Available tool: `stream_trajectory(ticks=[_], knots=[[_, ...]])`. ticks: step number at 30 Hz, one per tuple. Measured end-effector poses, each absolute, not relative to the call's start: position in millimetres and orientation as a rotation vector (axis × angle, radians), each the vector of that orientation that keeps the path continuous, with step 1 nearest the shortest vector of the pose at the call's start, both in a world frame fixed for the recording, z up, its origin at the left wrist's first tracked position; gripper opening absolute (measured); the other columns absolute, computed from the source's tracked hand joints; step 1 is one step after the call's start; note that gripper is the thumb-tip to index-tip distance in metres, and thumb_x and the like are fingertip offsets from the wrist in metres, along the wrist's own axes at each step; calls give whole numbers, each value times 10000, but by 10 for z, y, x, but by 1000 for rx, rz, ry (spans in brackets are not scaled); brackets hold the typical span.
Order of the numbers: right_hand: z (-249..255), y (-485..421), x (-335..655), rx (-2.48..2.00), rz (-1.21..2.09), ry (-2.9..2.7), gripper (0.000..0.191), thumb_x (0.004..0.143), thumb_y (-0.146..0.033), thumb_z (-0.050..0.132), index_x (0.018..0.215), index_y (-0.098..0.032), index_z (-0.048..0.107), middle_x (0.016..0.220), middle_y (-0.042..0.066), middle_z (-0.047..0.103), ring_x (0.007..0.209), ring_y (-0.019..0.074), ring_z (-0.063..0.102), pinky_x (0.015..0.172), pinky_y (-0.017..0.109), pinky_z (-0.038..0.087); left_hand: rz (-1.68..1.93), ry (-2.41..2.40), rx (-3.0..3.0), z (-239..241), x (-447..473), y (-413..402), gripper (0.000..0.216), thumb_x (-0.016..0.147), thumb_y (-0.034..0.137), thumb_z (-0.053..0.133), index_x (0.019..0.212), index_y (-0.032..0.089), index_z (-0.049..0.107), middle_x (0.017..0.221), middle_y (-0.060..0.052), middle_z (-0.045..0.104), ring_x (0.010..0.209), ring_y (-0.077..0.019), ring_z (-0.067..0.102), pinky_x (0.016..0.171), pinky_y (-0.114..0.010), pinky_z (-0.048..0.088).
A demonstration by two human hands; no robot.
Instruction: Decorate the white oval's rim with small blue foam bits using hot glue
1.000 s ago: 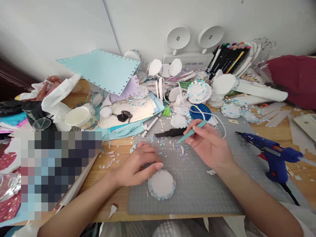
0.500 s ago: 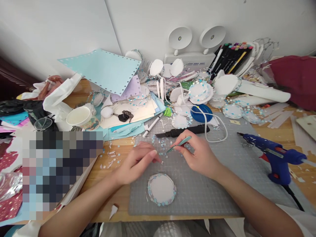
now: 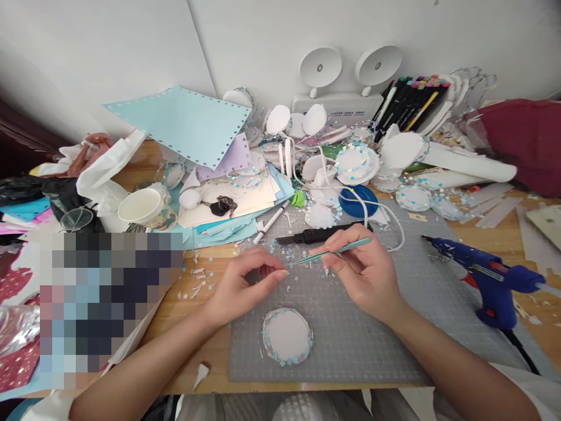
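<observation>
My left hand (image 3: pixel 245 285) is pinched, thumb and forefinger meeting at a tiny pale-blue paper star (image 3: pixel 287 272). Between the fingers of my right hand (image 3: pixel 366 275) is a pair of teal tweezers (image 3: pixel 346 248), held nearly level. The tweezers' tips point left and come close to my left fingertips. Loose small blue and white stars lie scattered on the grey cutting mat (image 3: pixel 350 356) behind both hands. Nearer to me on the mat rests a round white disc (image 3: pixel 287 336) ringed with blue stars.
A black utility knife (image 3: pixel 313 235) lies behind my hands, beside a white pen (image 3: pixel 270 223). To the right is a blue glue gun (image 3: pixel 491 275). A paper cup (image 3: pixel 142 209) stands at the left. Star-trimmed discs, papers, a white cable and markers (image 3: pixel 412 102) crowd the back.
My right hand has shifted slightly right, and the tweezers have tilted from steep to nearly level, with their tips lifted towards my left hand. My left thumb and forefinger have come together.
</observation>
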State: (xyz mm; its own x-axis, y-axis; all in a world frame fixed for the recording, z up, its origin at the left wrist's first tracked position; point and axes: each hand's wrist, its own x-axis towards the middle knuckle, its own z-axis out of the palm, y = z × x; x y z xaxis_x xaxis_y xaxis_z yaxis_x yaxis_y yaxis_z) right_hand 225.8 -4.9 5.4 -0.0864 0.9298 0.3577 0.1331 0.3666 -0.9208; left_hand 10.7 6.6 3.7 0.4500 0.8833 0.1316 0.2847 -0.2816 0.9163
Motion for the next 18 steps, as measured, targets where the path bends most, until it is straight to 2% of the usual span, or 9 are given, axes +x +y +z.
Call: stream_trajectory(ticks=[6, 12, 15, 18], knots=[[84, -108, 2196, -851, 832, -1519, 185, 824, -49, 555, 866, -226, 525, 778, 2, 548, 771, 152, 663, 567, 248, 516, 839, 901, 1789, 2, 138, 51, 139, 807, 264, 669, 825, 126, 657, 748, -34, 618, 690, -125, 554, 635, -227, 426], [66, -136, 2172, -824, 838, -1554, 184, 817, -51, 565, 873, -220, 520, 779, 4, 574, 751, 149, 656, 598, 267, 532, 840, 861, 1792, 14, 128, 48, 126, 871, 188, 579, 798, 122, 658, 755, -41, 625, 710, -115, 558, 660, -215, 431], [84, -130, 2179, -818, 849, -1514, 171, 826, -60, 556, 872, -222, 523, 771, 3, 553, 757, 150, 662, 572, 249, 529, 834, 841, 1778, 28, 120, 48, 143, 886, 179, 552, 834, 128, 675, 774, -49, 638, 729, -123, 569, 682, -225, 441], [107, -121, 2191, -851, 883, -1473, 165, 837, -77, 554, 875, -234, 522, 768, 3, 553, 748, 147, 660, 610, 270, 544, 813, 845, 1763, 47, 109, 41, 173, 902, 185, 524, 872, 136, 688, 807, -58, 658, 747, -129, 585, 700, -234, 450]])
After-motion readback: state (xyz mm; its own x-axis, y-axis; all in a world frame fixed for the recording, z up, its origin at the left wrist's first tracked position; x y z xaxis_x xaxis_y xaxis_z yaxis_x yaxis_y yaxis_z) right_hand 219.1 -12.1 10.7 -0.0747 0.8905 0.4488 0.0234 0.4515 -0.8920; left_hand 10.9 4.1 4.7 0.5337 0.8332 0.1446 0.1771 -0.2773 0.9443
